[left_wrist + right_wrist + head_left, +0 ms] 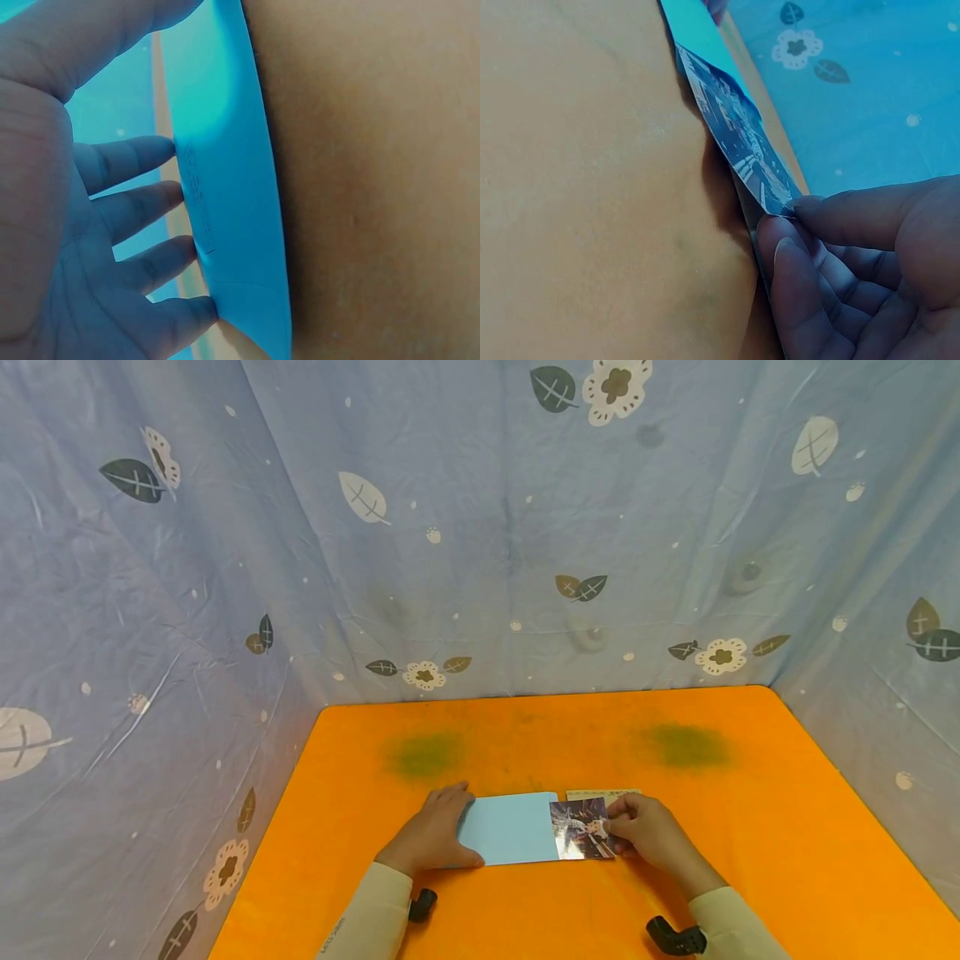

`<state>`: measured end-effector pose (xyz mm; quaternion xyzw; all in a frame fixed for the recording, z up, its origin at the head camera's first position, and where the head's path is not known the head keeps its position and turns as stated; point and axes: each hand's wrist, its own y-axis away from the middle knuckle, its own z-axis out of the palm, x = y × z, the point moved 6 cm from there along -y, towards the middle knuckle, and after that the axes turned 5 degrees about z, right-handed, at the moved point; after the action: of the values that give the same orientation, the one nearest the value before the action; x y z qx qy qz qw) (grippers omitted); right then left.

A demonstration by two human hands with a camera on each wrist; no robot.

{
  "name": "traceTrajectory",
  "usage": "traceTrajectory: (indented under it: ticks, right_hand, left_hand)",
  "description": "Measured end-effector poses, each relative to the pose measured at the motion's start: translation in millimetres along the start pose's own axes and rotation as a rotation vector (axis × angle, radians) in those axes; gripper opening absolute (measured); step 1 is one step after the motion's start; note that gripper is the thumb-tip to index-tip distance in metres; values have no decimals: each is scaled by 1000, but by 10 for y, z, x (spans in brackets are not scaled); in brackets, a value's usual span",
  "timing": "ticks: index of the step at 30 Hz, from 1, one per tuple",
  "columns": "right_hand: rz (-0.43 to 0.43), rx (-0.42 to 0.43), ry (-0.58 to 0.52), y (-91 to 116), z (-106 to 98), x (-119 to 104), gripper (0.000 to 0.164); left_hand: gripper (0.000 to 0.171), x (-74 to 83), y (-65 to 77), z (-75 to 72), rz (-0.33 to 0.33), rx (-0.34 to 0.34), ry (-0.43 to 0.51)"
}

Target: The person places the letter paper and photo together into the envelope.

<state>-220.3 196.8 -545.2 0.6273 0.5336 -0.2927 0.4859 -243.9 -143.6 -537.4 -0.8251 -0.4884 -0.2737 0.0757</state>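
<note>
A light-blue envelope-like sheet (513,828) lies across the front middle of the orange table. My left hand (437,828) holds its left end, thumb near the front corner; in the left wrist view the fingertips (161,150) meet its edge, which carries small print. At its right end is a glossy printed photo card (579,831). My right hand (648,831) pinches this card's right edge between thumb and fingers. In the right wrist view, the photo card (739,131) meets the blue end; whether part of it sits inside I cannot tell.
Behind the photo card a pale tan printed piece (603,794) shows, mostly hidden. The orange table (525,743) bears two greenish smudges. Patterned blue-grey cloth (465,527) encloses its back and sides. Black wrist bands (675,935) sit by the cream sleeves.
</note>
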Motion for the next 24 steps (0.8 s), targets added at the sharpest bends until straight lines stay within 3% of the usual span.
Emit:
traceTrajectory:
  ticks: [24]
  right_hand:
    - [-10,-16,-8,18,68,-46,12]
  left_hand:
    - [100,11,13,-22,7,9,2]
